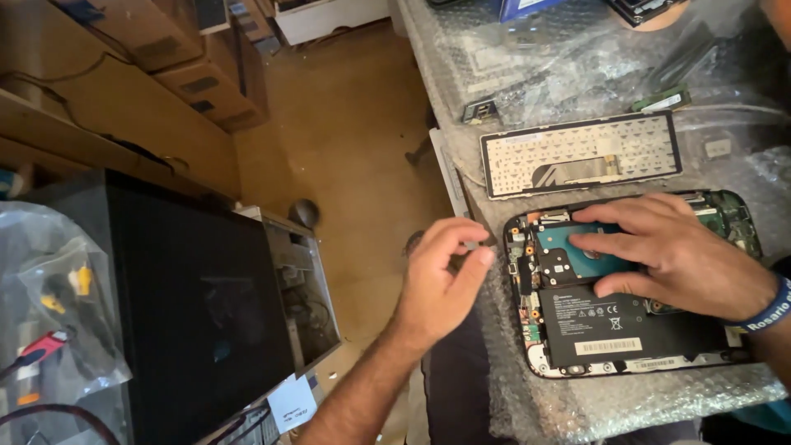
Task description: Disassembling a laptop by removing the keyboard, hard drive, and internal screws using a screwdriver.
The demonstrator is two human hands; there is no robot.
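In the head view, an opened laptop base (630, 284) is seen lying on a bench covered in bubble wrap (577, 395), its long axis running left to right across the picture. Inside it, a hard drive (577, 247) with a blue top is seated in the upper left bay, and a flat black battery (610, 325) is set just below it.

The right hand (667, 251) is laid flat over the drive, fingers spread and extended toward the left, with the fingertips pressed on the drive's top; nothing is gripped by it. A blue wristband (770, 309) is worn on that wrist.

The left hand (441, 280) is held off the bench edge, just left of the base, with thumb and forefinger pinched together. Whether a small part is held in that pinch cannot be told.

The drive is thus covered by the right hand and lies to the right of the left hand, which is apart from it.

A detached keyboard (581, 154) is placed face down behind the base, parallel to it. A black computer case (198, 305) is seen on the floor at the left.
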